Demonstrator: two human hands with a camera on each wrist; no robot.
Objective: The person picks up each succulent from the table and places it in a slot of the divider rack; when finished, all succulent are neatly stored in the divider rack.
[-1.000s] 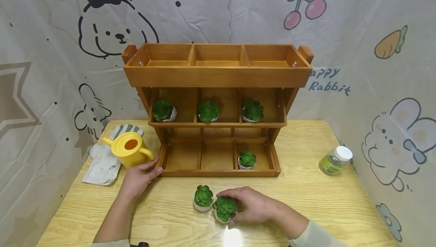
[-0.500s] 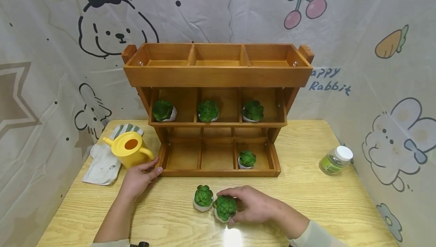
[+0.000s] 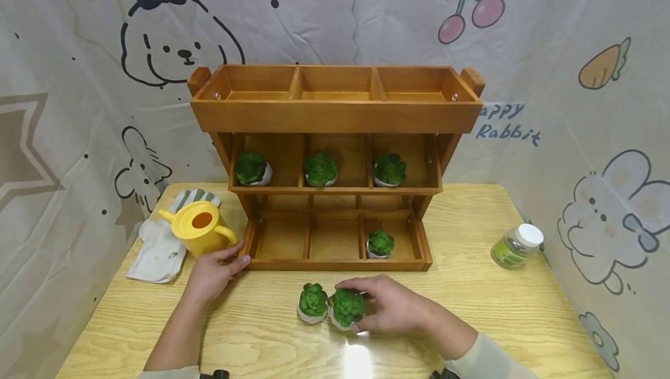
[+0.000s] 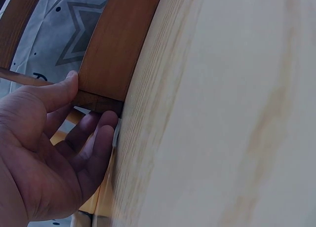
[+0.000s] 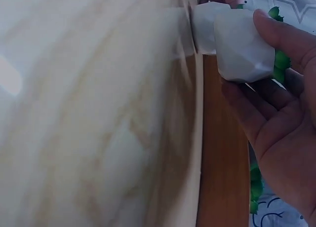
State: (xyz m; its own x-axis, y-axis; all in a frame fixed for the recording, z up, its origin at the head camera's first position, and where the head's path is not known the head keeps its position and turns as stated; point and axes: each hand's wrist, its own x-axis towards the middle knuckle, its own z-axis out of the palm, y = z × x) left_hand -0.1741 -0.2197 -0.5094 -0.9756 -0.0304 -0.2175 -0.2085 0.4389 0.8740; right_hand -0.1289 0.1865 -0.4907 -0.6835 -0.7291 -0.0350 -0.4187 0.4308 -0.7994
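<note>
My right hand [image 3: 392,306] grips a small potted succulent [image 3: 348,308] with a white faceted pot [image 5: 244,44]. In the right wrist view the thumb lies on one side and the fingers on the other, with the pot's base clear of the table. Right beside it on the left stands another potted succulent [image 3: 313,302]. My left hand [image 3: 213,274] holds the front left corner of a wooden three-tier rack [image 3: 335,265]; in the left wrist view the thumb and fingertips rest on either side of its end [image 4: 111,64].
Three succulents, one [image 3: 321,168] in the centre, fill the middle tier; another [image 3: 380,244] sits in the bottom right compartment. A yellow watering can [image 3: 201,231] stands on white gloves [image 3: 157,257] at the left. A lidded jar [image 3: 515,245] is on the right.
My right hand has moved slightly up and away from the table's near side, bringing the succulent with it. The left hand stays at the rack's corner.
</note>
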